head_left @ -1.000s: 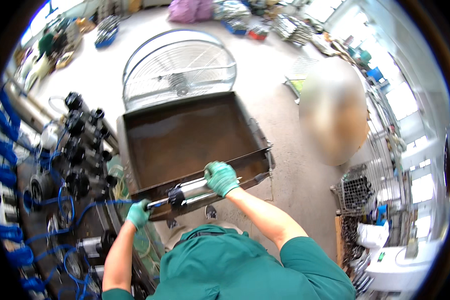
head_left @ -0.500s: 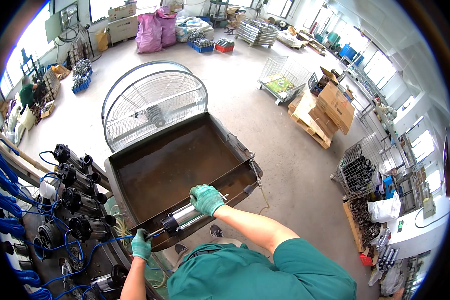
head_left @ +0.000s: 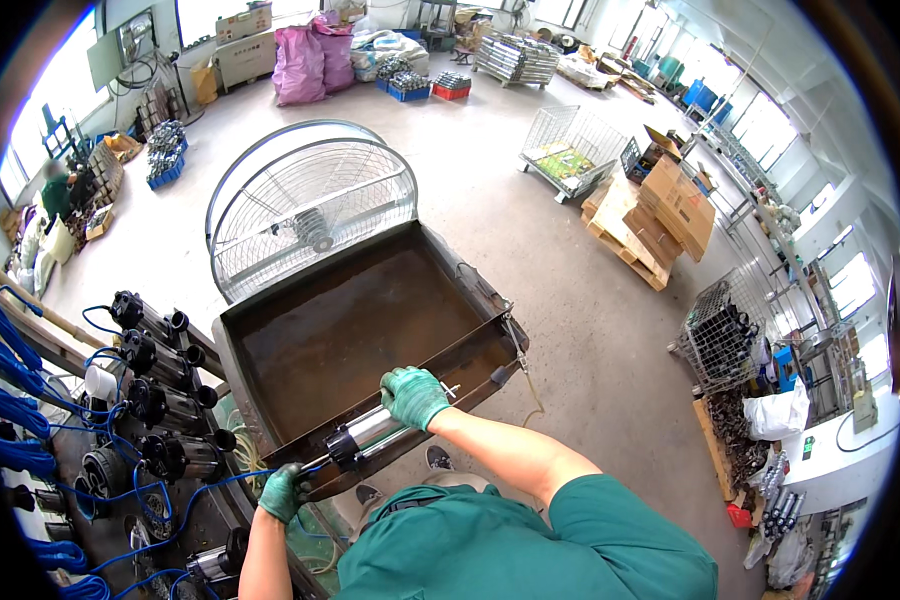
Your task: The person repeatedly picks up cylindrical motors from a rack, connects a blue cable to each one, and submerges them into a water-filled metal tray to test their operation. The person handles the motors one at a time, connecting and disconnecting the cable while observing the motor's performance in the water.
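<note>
A steel cylindrical pump [head_left: 370,430] with a black end cap lies slanted along the near side of a metal water tank [head_left: 234,352]. My right hand [head_left: 413,397], in a green glove, is closed over the pump's far right end, where a small metal fitting sticks out. From the black cap a blue cable [head_left: 232,481] runs left. My left hand [head_left: 285,493], gloved too, is closed around this cable just beside the cap; its fingertips are partly hidden. Brown water [head_left: 355,335] stands in the tank.
Several similar pumps [head_left: 170,405] with coiled blue cables [head_left: 10,410] crowd the bench at left. A large caged fan [head_left: 315,195] stands behind the tank. Farther right are a wire cart [head_left: 570,150], a pallet with cardboard [head_left: 675,210] and a mesh bin [head_left: 720,335]. Another person [head_left: 56,190] sits far left.
My left hand has turned at the wrist and shifted slightly right along the cable, its back now more in view. The right hand and pump stay nearly in place. The whole view has shifted slightly.
</note>
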Tool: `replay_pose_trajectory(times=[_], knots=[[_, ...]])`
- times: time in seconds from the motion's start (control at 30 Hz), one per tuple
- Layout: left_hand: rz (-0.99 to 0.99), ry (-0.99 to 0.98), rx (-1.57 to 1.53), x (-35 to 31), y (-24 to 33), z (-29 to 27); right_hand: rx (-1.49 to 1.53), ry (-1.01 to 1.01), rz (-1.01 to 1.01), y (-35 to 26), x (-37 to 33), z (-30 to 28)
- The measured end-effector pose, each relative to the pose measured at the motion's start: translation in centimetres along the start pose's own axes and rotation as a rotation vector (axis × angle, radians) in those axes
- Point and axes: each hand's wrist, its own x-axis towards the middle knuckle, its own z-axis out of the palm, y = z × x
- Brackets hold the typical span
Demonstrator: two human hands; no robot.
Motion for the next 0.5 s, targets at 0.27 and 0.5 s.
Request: replay_pose_trajectory(times=[0.27, 0.5], knots=[[0.18, -0.134, 0.061, -1.0, -0.4, 0.2, 0.001, 0.025, -0.011, 0.2, -0.4, 0.3], [0.331, -0.159, 0.338, -0.3, 0.0, -0.8, 0.009, -0.043, 0.027, -0.4, -0.1, -0.3]])
